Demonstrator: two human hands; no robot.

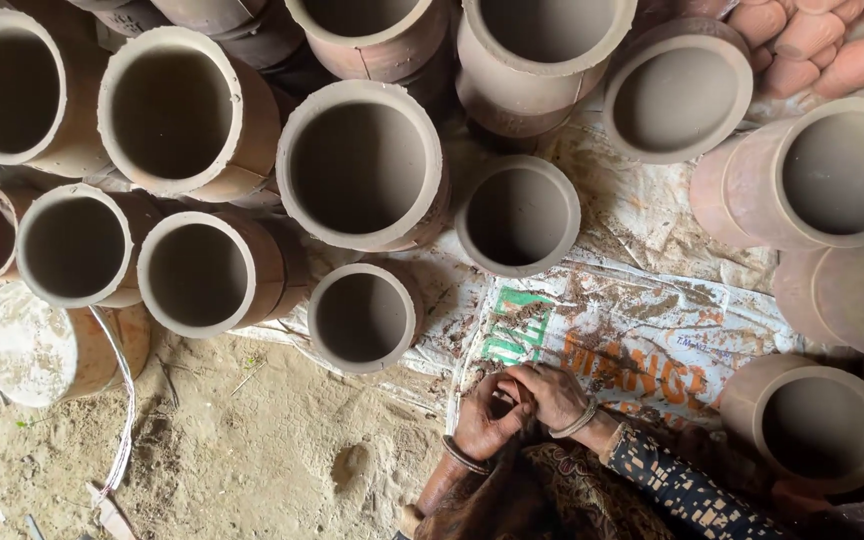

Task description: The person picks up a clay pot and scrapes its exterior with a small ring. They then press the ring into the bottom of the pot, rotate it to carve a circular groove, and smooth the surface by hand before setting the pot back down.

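Observation:
My left hand [485, 422] and my right hand [552, 393] meet low in the middle of the view, over a printed plastic sack [642, 340] spread on the ground. Both have their fingers curled and press against each other. Whether anything small lies between them is hidden. Each wrist wears a metal bangle, and the right arm has a dark patterned sleeve [682, 490]. The nearest pots are a small unfired clay pot [362, 318] to the upper left and another clay pot [810, 425] to the right.
Several open-mouthed clay pots crowd the upper half, among them a large one [360, 165] and a medium one [518, 215]. A pale bucket [27, 345] with a strap lies at the left on sandy ground [252, 450]. Small rounded clay pieces [812, 40] are heaped top right.

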